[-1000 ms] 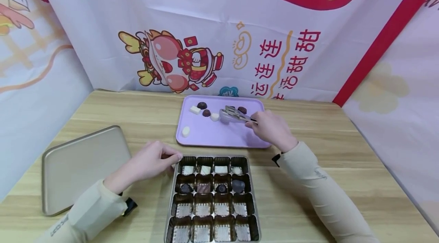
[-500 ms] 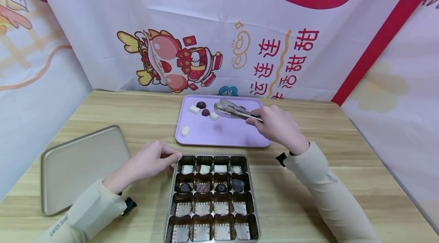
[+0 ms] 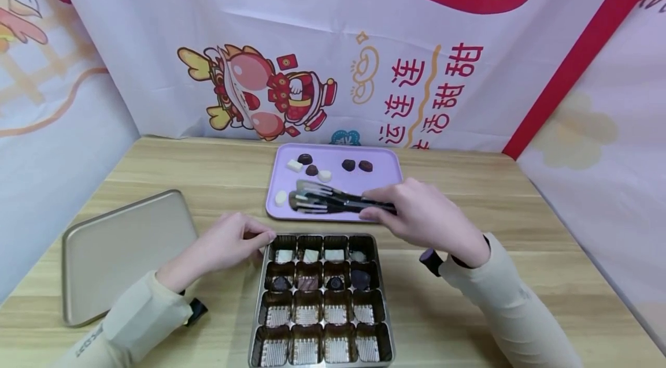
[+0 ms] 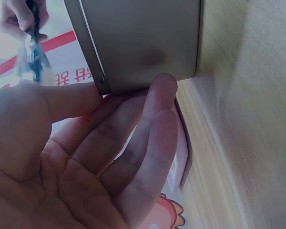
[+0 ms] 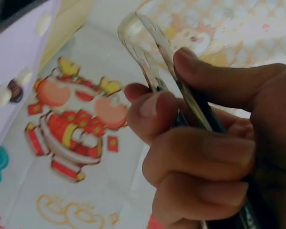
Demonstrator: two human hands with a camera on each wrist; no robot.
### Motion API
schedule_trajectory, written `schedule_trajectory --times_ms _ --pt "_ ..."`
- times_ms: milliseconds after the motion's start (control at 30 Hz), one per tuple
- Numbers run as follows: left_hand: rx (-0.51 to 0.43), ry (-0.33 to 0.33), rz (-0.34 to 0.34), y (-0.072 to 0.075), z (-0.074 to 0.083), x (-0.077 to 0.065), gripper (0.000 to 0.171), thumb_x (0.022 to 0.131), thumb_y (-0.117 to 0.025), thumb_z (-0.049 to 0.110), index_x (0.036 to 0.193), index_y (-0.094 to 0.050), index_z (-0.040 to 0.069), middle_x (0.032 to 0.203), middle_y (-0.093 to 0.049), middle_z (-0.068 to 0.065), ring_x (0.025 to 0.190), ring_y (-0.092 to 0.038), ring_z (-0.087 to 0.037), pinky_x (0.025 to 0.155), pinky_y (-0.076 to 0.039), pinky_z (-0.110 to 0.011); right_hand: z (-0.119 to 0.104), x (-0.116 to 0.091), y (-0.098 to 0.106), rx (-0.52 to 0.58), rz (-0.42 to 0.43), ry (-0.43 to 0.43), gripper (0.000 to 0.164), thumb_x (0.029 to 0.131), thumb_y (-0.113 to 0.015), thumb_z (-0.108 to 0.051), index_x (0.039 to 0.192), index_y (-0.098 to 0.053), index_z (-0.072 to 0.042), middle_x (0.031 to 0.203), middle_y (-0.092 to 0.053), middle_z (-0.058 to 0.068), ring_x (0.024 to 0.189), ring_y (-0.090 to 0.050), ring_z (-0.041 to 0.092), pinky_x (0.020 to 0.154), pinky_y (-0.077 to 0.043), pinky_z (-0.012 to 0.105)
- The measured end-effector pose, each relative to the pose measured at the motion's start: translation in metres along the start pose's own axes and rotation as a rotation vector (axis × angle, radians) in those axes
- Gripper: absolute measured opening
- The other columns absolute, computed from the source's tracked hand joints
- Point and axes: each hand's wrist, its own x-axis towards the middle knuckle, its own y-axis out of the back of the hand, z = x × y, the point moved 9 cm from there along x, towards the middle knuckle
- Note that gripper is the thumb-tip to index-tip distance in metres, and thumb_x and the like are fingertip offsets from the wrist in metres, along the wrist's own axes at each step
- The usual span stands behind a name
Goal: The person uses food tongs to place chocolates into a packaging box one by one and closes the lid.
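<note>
My right hand grips a pair of serving tongs, held above the near part of a lilac tray. The blurred tong tips hang close to an oval white chocolate; I cannot tell whether anything is between them. In the right wrist view, thumb and curled fingers wrap the tongs' arms. My left hand pinches the far left corner of a chocolate box, fingertips against its metal side. White chocolates fill the box's farthest row, dark chocolates the second; ribbed bottoms show in the nearer compartments.
Several white and dark chocolates lie at the tray's far left, with two dark ones farther right. A metal lid lies on the wooden table at left. A printed cloth hangs behind.
My right hand has brought the tongs from the far part of the tray toward me and left, uncovering the two dark chocolates at right. My left hand has stayed at the box corner.
</note>
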Motion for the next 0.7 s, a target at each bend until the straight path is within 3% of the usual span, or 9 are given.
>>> schedule_trajectory --times_ms 100,167,300,467,700 --pt "0.001 -0.002 -0.003 -0.001 -0.001 0.000 0.017 0.095 -0.059 0.026 0.099 -0.074 0.019 0.067 -0.061 0.012 0.048 -0.046 -0.010 0.056 -0.041 -0.032 -0.016 -0.006 -0.002 0.015 -0.042 0.053 0.012 0.092 -0.062 -0.038 0.093 -0.064 -0.027 0.077 -0.054 -0.014 0.058 -0.046 0.003 0.053 -0.040 0.024" --pt "-0.003 -0.006 -0.002 -0.001 0.000 0.000 0.017 0.095 -0.058 0.025 0.098 -0.074 0.019 0.068 -0.062 0.011 0.048 -0.048 -0.009 0.056 -0.041 -0.031 -0.026 -0.009 -0.005 0.018 -0.071 0.094 0.011 0.092 -0.061 -0.040 0.090 -0.063 -0.029 0.078 -0.053 -0.016 0.060 -0.046 0.002 0.055 -0.040 0.023" --pt "0.006 -0.010 0.007 0.000 0.000 -0.001 0.017 0.095 -0.058 0.026 0.096 -0.074 0.020 0.069 -0.062 0.011 0.050 -0.050 -0.008 0.061 -0.043 -0.031 -0.045 -0.013 -0.013 0.038 -0.135 0.206 0.021 0.094 -0.057 -0.044 0.079 -0.052 -0.030 0.064 -0.041 -0.018 0.054 -0.041 -0.002 0.053 -0.038 0.019" --pt "0.020 -0.009 0.020 0.001 0.000 -0.001 0.017 0.095 -0.059 0.027 0.095 -0.074 0.020 0.071 -0.063 0.014 0.054 -0.050 -0.009 0.065 -0.043 -0.031 -0.064 -0.019 -0.020 0.030 -0.178 0.377 0.030 0.096 -0.052 -0.046 0.075 -0.042 -0.027 0.059 -0.030 -0.018 0.052 -0.037 -0.004 0.049 -0.033 0.017" --pt "0.003 0.015 0.005 0.001 0.001 -0.001 0.019 0.095 -0.059 0.028 0.098 -0.074 0.018 0.071 -0.063 0.012 0.053 -0.051 -0.011 0.063 -0.043 -0.032 -0.073 -0.023 -0.031 0.022 -0.204 0.489 0.021 0.094 -0.057 -0.042 0.083 -0.052 -0.025 0.066 -0.037 -0.021 0.054 -0.038 -0.004 0.046 -0.029 0.014"
